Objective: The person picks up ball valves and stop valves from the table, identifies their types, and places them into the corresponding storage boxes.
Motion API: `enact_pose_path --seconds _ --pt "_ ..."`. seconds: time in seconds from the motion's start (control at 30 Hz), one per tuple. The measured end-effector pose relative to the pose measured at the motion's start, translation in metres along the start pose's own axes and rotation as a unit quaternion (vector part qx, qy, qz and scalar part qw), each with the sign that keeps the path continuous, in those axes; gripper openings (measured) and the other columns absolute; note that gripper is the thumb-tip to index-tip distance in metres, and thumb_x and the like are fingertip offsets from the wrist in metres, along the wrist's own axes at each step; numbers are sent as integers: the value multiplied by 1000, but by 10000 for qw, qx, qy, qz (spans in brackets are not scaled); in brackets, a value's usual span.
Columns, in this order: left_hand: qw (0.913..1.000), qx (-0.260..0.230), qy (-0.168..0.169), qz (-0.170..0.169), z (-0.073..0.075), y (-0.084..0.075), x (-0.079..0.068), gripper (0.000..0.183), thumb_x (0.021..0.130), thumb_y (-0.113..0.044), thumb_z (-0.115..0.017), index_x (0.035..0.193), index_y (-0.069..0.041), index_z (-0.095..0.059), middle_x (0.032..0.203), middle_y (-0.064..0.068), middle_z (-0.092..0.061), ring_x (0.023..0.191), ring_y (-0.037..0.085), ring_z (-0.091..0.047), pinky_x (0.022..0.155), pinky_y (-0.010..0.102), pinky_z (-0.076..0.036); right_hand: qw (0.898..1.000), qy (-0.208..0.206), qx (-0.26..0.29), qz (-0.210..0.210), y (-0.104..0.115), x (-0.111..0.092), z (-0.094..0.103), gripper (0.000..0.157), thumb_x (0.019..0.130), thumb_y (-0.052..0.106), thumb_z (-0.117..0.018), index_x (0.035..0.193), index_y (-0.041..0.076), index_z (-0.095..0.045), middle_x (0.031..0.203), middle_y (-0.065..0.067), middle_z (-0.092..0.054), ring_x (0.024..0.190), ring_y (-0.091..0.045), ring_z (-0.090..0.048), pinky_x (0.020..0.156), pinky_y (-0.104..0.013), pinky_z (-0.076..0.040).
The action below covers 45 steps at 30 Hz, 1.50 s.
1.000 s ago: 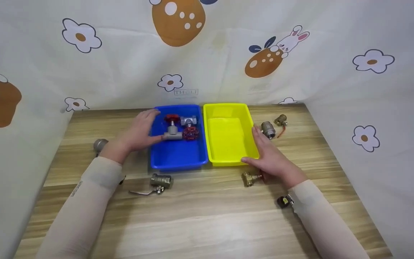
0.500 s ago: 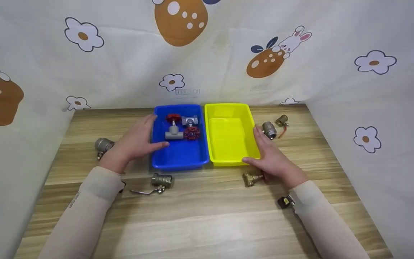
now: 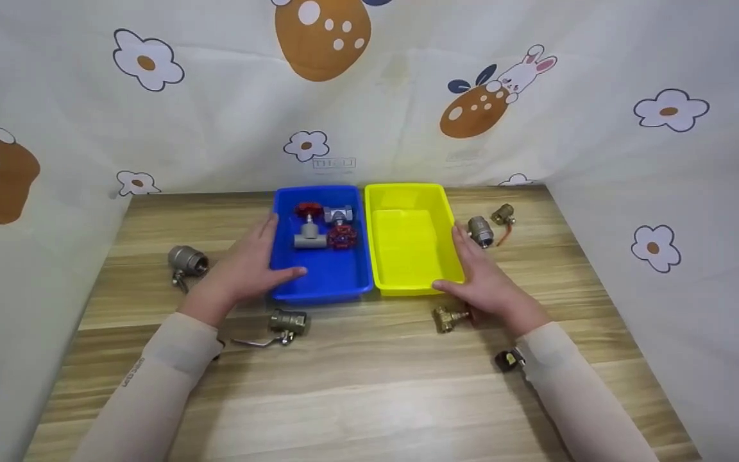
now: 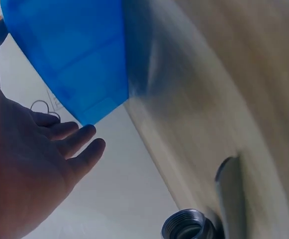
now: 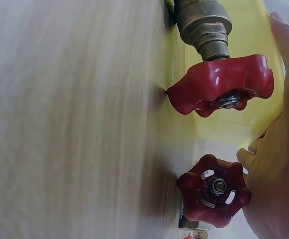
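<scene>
A careless sweep of the right hand (image 3: 482, 279) could knock the brass valve (image 3: 450, 319) at its seven o'clock; an uneven push might skew the trays. Both hands are spread, gripping nothing — left hand (image 3: 241, 269) at the blue tray (image 3: 321, 276)'s nine o'clock, right at the yellow tray (image 3: 408, 247)'s four. Since a second ago, the left has slid toward six o'clock.

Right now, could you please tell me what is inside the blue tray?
Two valves with red handwheels lie in the blue tray; anything beneath them or behind the left hand cannot be seen.
</scene>
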<state>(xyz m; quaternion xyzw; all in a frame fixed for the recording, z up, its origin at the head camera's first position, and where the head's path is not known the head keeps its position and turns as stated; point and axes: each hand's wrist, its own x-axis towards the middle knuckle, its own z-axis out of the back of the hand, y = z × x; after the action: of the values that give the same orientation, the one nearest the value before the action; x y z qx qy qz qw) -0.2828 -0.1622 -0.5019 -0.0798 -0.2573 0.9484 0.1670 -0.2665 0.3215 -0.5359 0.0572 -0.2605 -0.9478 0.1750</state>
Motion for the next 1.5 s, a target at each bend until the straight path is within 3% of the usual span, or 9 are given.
enact_pose_path --seconds 0.2,0.43,0.57,0.9,1.1,1.33,1.5 --pt "9999 -58 40 79 -8 -1 -6 146 85 -88 -72 176 -1 3 183 27 -1 165 56 -14 128 72 -23 10000 -17 52 -3 1 0 1 123 98 67 -74 178 14 3 185 -2 11 170 -38 -7 134 -60 -16" --pt "9995 -146 252 73 -13 1 -12 142 90 -74 -80 175 0 7 183 26 6 165 56 -10 128 72 -21 10000 0 61 47 2 -1 1 125 98 70 -73 178 12 3 185 -9 7 170 -38 -6 134 -62 -15" --pt "9995 -174 247 -19 -15 2 -14 141 91 -73 -79 175 -1 7 183 23 8 166 55 -9 129 71 -20 9999 -3 103 23 2 -1 2 125 97 72 -72 178 13 2 185 -13 5 170 -38 -7 134 -61 -16" --pt "10000 35 38 3 -26 5 -12 139 91 -80 -73 176 -5 7 184 16 13 165 55 -12 126 76 -21 9999 17 115 -59 0 0 0 122 99 61 -77 179 15 3 185 -8 8 169 -42 -9 133 -64 -17" --pt "9996 270 -41 30 -30 6 -11 139 91 -83 -70 176 -5 7 184 15 14 166 54 -13 126 77 -20 9999 -36 137 -3 -2 0 0 125 97 69 -75 179 14 2 185 -13 5 168 -44 -11 133 -65 -17" --pt "9985 538 -122 10 -30 5 -12 140 90 -85 -69 176 -4 5 185 17 9 166 52 -16 126 77 -23 9999 -57 160 1 -1 0 0 125 97 68 -76 179 14 1 185 -4 8 170 -38 -7 134 -61 -15" --pt "9975 690 -158 1 -30 5 -12 141 89 -87 -68 176 -3 3 185 18 6 164 53 -21 123 79 -27 9999 -36 111 82 1 -1 1 125 97 71 -74 178 12 0 185 -5 8 169 -40 -7 133 -64 -16"
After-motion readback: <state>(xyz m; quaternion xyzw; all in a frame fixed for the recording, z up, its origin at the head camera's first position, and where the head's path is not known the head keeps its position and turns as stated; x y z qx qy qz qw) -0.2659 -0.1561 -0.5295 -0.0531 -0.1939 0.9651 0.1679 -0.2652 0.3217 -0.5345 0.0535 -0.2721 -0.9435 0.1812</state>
